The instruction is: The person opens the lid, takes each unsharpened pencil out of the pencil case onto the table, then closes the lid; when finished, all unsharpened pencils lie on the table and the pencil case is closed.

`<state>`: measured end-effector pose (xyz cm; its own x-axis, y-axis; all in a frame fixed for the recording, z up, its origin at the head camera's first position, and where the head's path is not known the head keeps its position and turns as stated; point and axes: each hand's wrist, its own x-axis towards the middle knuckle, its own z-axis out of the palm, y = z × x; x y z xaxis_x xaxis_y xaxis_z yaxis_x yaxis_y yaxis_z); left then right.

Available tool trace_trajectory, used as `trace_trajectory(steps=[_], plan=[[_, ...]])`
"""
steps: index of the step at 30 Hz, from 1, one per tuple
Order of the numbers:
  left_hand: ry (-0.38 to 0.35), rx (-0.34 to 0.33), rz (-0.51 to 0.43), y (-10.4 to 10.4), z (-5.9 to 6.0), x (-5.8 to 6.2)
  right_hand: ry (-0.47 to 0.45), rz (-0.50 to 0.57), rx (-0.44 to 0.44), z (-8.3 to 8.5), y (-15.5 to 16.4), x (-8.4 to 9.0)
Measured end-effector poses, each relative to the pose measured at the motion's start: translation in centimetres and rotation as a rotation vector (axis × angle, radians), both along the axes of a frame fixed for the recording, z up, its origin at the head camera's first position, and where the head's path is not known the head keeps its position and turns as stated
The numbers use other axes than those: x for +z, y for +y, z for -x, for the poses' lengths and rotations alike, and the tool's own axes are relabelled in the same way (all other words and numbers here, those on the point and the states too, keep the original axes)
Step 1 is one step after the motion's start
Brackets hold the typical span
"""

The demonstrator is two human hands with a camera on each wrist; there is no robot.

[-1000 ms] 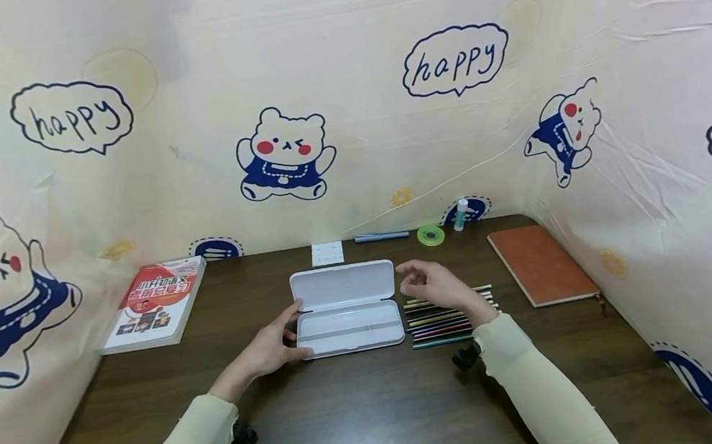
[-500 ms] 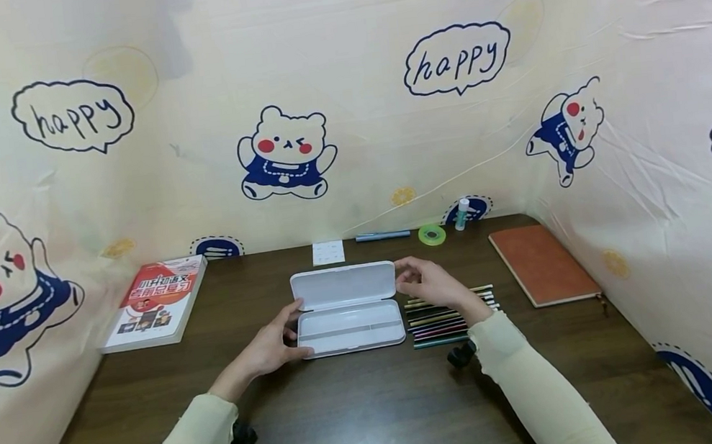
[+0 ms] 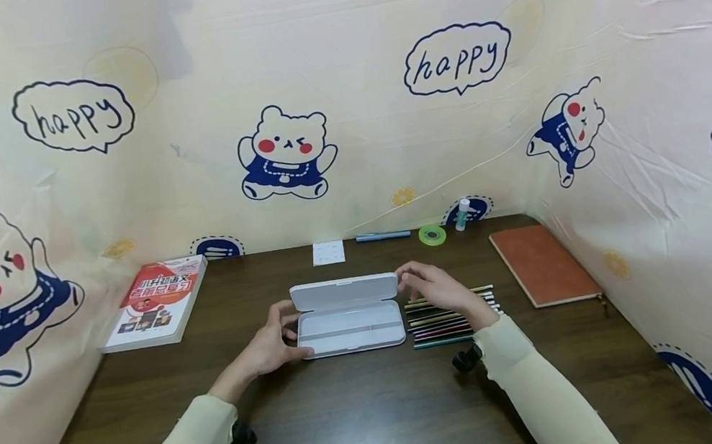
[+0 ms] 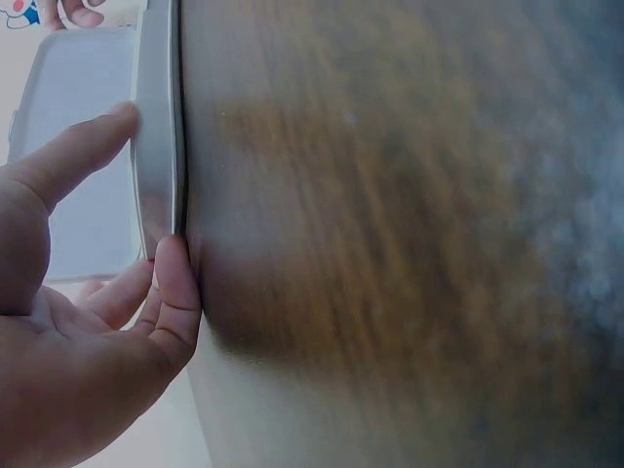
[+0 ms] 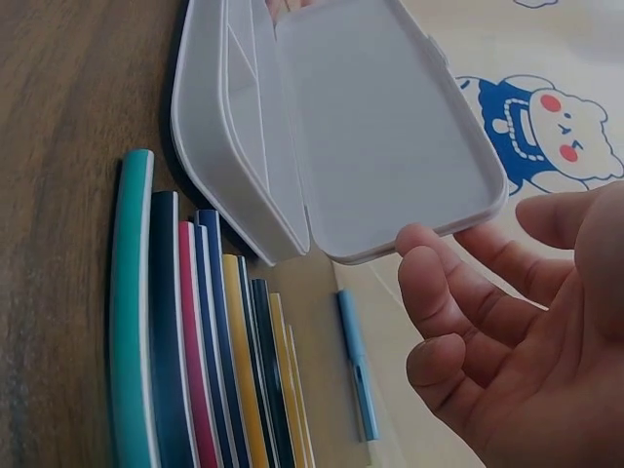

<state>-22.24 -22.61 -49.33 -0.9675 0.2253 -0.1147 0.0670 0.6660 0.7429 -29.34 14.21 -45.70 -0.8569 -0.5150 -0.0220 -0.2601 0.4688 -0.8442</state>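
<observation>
A: Nearest, the left hand (image 3: 269,347) grips the white pencil case (image 3: 350,326) at its left end, thumb and fingers curled on the base, mid-bench (image 3: 363,416).

B: And the right hand (image 3: 433,288)?

A: Fingertips at the half-raised lid (image 3: 344,292); whether they pinch it, I cannot tell. Coloured pencils (image 3: 447,317) lie partly hidden beneath that wrist.

Study desk (image 3: 363,409): books (image 3: 157,301), pencils (image 3: 447,317)

White plastic pencil case (image 3: 348,317) sits mid-table, nearer the far edge; its hinged lid (image 3: 344,292) is raised, tilting toward you; the tray is empty, divider visible.
</observation>
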Motion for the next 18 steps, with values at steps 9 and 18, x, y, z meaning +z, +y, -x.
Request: trace_trajectory(steps=[9, 18], plan=[[0.041, -0.022, 0.036, 0.0, 0.0, 0.2, 0.035, -0.067, 0.065, -0.7, 0.1, 0.0], [-0.005, -0.036, 0.034, -0.4, -0.3, 1.3, 0.100, -0.141, 0.123, -1.5, 0.1, -0.5]])
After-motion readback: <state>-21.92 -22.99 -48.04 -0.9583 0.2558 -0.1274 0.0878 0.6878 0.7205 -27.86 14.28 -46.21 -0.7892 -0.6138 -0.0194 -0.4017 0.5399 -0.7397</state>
